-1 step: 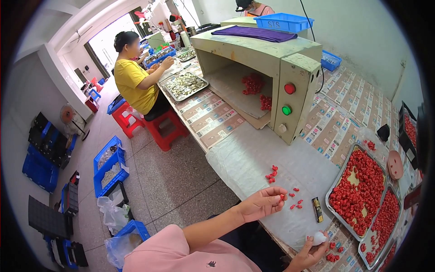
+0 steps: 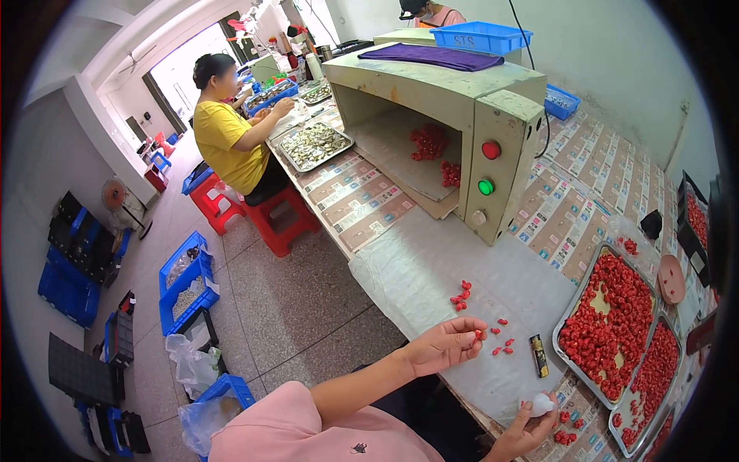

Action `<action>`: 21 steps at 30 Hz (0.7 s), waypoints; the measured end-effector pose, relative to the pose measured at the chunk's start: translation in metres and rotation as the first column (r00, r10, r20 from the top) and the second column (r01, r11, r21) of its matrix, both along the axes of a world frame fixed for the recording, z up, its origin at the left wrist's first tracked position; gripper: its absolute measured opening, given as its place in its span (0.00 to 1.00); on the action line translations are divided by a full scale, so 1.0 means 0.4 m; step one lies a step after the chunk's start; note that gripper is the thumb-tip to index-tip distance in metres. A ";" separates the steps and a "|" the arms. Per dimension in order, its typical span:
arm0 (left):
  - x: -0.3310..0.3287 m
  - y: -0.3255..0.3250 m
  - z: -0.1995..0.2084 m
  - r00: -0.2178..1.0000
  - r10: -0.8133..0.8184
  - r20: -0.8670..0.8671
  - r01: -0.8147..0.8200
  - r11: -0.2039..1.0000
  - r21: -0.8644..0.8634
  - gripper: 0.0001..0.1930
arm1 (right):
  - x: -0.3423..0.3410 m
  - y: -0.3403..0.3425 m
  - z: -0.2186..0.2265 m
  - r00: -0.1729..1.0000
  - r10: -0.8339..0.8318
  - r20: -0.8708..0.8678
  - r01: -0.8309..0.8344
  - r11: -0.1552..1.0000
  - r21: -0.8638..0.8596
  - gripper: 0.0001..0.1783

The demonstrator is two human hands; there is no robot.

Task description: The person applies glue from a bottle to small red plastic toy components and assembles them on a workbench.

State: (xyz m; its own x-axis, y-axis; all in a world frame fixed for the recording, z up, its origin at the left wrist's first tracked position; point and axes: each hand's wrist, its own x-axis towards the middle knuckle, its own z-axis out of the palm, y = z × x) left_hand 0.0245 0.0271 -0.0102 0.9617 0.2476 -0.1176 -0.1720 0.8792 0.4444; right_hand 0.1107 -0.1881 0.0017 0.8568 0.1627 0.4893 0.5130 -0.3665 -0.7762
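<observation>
My left hand [image 2: 445,348] pinches a small red piece [image 2: 480,335] between thumb and fingertips, above a pale sheet [image 2: 416,266] on the table. To the right and nearer the edge, my right hand [image 2: 520,440] is closed around a smooth white rounded object [image 2: 540,405]; I cannot make out its kind. Several small glossy red pieces [image 2: 462,297] lie loose on the sheet beyond my left hand. More red pieces [image 2: 565,437] rest beside my right hand. Between the two hands and the trays lies a small black-and-gold cylinder [image 2: 539,356].
Metal trays [image 2: 560,362] of red pieces fill the right side. Ahead stands a beige box machine [image 2: 504,123] with a red and a green button and red pieces inside. A person in yellow [image 2: 227,142] sits at the table's left. Blue crates [image 2: 185,281] stand on the floor.
</observation>
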 end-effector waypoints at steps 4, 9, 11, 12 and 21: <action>-0.002 0.002 -0.004 0.999 -0.027 0.026 0.026 0.999 0.027 0.11 | -0.002 -0.004 0.000 0.998 0.014 -0.067 -0.010 0.998 0.058 0.26; 0.002 0.001 -0.012 0.996 -0.039 0.086 0.039 0.999 -0.006 0.11 | 0.003 0.001 0.000 1.000 0.003 -0.010 -0.002 0.995 0.095 0.26; -0.001 0.001 -0.016 0.995 -0.039 0.089 0.041 0.999 -0.011 0.11 | 0.005 -0.003 -0.007 1.000 0.017 -0.021 -0.016 0.997 0.072 0.26; -0.001 0.002 -0.017 0.995 -0.040 0.096 0.042 0.999 -0.018 0.11 | 0.006 -0.006 -0.012 0.999 0.028 -0.031 -0.025 0.996 0.081 0.26; 0.004 0.004 -0.013 0.992 -0.051 0.115 0.052 0.999 -0.004 0.11 | 0.004 0.004 -0.005 0.999 0.017 -0.046 -0.014 0.998 0.065 0.24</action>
State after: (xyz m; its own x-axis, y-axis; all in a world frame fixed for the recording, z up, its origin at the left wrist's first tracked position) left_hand 0.0260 0.0285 -0.0156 0.9803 0.1973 -0.0074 -0.1762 0.8910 0.4183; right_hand 0.1124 -0.1865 -0.0002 0.8763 0.1458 0.4592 0.4813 -0.3067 -0.8211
